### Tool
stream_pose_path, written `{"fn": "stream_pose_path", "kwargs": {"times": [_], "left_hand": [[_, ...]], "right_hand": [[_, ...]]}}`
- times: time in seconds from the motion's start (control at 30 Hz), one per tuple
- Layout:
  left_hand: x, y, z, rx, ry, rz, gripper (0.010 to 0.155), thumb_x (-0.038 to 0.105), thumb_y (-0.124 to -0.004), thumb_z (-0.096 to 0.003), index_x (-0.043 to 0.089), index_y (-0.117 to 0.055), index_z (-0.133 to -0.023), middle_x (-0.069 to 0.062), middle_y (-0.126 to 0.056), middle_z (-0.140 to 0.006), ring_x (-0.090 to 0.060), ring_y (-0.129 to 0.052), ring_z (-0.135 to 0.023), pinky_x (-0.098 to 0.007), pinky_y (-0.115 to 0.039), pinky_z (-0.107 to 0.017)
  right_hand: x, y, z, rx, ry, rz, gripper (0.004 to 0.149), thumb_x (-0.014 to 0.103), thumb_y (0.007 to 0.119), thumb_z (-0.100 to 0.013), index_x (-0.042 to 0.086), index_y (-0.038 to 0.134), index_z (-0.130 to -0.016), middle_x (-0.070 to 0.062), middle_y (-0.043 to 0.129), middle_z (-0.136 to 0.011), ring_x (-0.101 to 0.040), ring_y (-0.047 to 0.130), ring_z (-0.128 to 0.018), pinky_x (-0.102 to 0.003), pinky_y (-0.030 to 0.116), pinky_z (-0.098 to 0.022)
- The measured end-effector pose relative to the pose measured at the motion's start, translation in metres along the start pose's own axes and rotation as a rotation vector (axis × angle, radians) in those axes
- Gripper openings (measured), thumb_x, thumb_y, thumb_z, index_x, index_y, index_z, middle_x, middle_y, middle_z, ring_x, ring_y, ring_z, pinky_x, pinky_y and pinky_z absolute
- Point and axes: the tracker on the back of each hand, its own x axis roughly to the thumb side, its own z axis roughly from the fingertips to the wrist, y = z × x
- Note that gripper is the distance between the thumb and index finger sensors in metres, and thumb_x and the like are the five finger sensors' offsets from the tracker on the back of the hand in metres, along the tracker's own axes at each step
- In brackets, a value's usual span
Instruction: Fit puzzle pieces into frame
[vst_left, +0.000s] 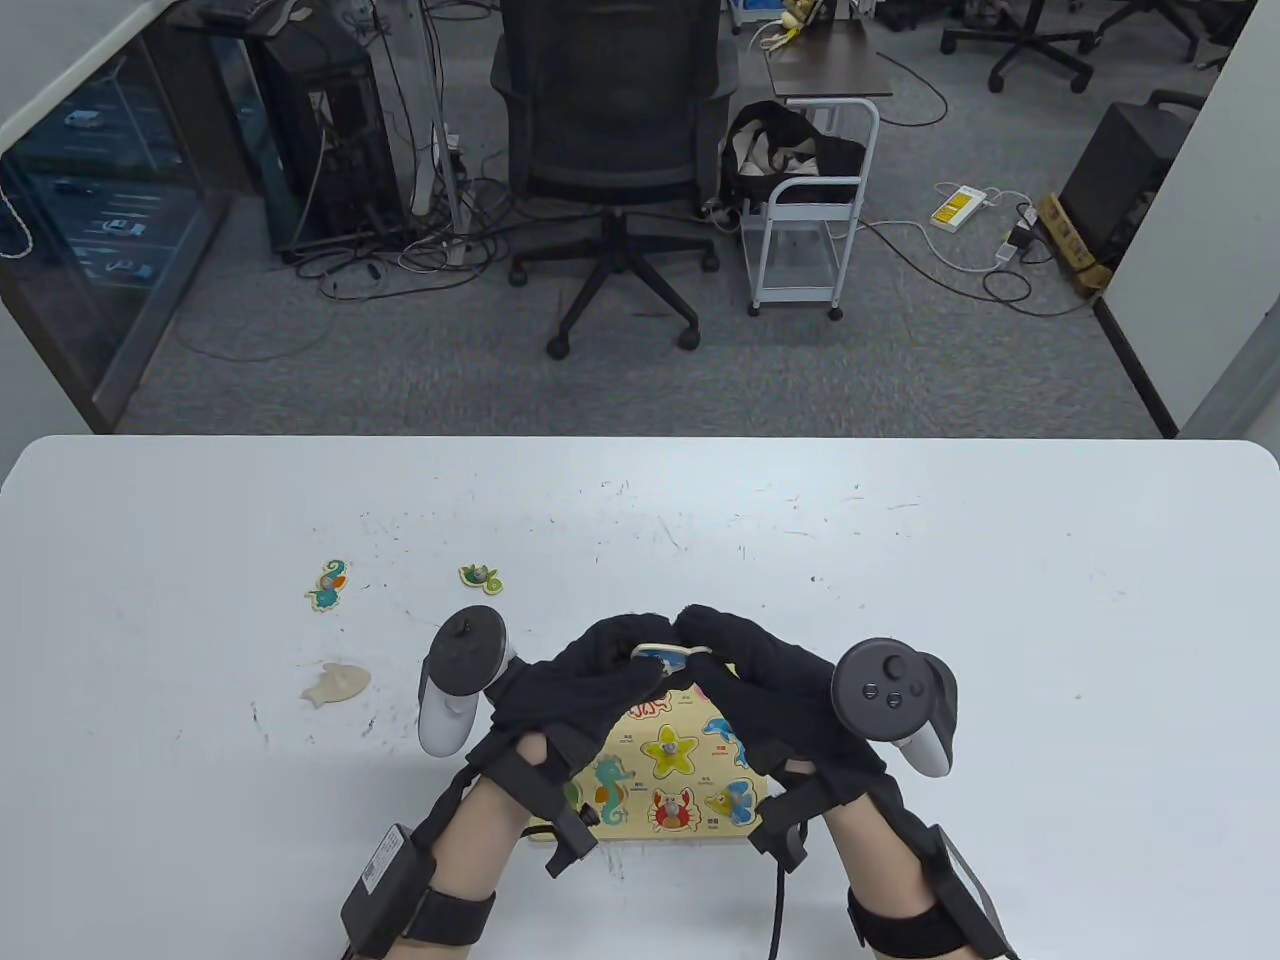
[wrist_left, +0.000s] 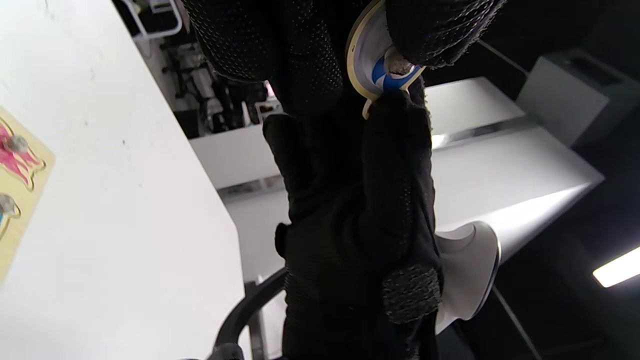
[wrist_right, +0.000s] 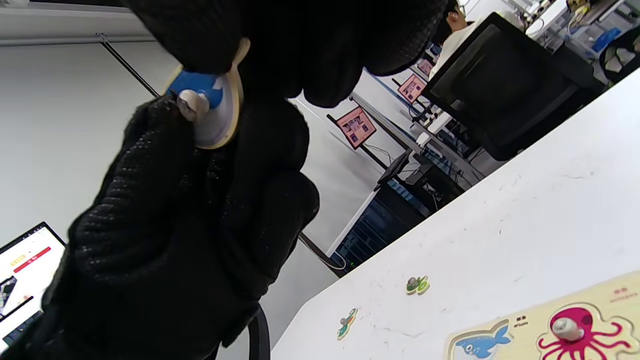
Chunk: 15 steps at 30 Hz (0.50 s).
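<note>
A matte white table (vst_left: 900, 600) bore the pale wooden frame (vst_left: 690, 790). Above its far edge, the knit-gloved left hand (vst_left: 575, 690) and right hand (vst_left: 760, 690) together pinched a thin rounded blue-and-white puzzle piece (vst_left: 664, 655).

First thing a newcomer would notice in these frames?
Both gloved hands, left hand and right hand, meet near the table's front edge, holding a blue-and-white piece between their fingertips above the puzzle board. Three loose pieces lie to the left: a seahorse, a small green piece and a plain fish shape.
</note>
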Motion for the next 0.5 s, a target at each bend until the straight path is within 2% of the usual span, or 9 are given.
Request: {"fn": "stream_pose_path", "kwargs": {"times": [0.1, 0.23, 0.33, 0.5], "left_hand": [[0.005, 0.002, 0.003, 0.027, -0.017, -0.072, 0.056, 0.052, -0.077, -0.0545, 0.036, -0.063, -0.106, 0.006, -0.083, -0.105, -0.017, -0.092, -0.093, -0.04, -0.077, -0.072], [0.013, 0.007, 0.009, 0.127, -0.016, -0.203, 0.063, 0.052, -0.078, -0.0538, 0.031, -0.058, -0.11, 0.001, -0.076, -0.111, -0.023, -0.083, -0.1, -0.046, -0.072, -0.075], [0.024, 0.008, 0.016, 0.233, -0.038, -0.428, 0.065, 0.052, -0.078, -0.0531, 0.03, -0.058, -0.111, -0.002, -0.073, -0.114, -0.027, -0.079, -0.102, -0.049, -0.069, -0.076], [0.045, -0.004, 0.026, 0.398, -0.106, -0.906, 0.059, 0.052, -0.08, -0.0514, 0.033, -0.066, -0.106, 0.003, -0.083, -0.106, -0.021, -0.088, -0.095, -0.044, -0.075, -0.072]], "right_hand": [[-0.006, -0.003, -0.001, 0.012, 0.009, -0.053, 0.045, 0.041, 0.085, -0.047, 0.029, 0.082, -0.09, -0.002, 0.092, -0.09, -0.025, 0.097, -0.079, -0.047, 0.077, -0.063], [-0.011, -0.009, -0.001, 0.011, 0.02, -0.101, 0.044, 0.04, 0.084, -0.047, 0.027, 0.082, -0.089, -0.002, 0.094, -0.087, -0.024, 0.099, -0.076, -0.047, 0.079, -0.061], [-0.014, -0.012, 0.0, 0.008, 0.05, -0.111, 0.044, 0.04, 0.085, -0.047, 0.026, 0.083, -0.089, -0.002, 0.096, -0.084, -0.024, 0.101, -0.073, -0.047, 0.079, -0.06], [-0.02, -0.011, -0.002, 0.004, 0.102, -0.079, 0.044, 0.041, 0.084, -0.047, 0.025, 0.083, -0.089, -0.001, 0.098, -0.08, -0.023, 0.102, -0.068, -0.047, 0.079, -0.059]]}}
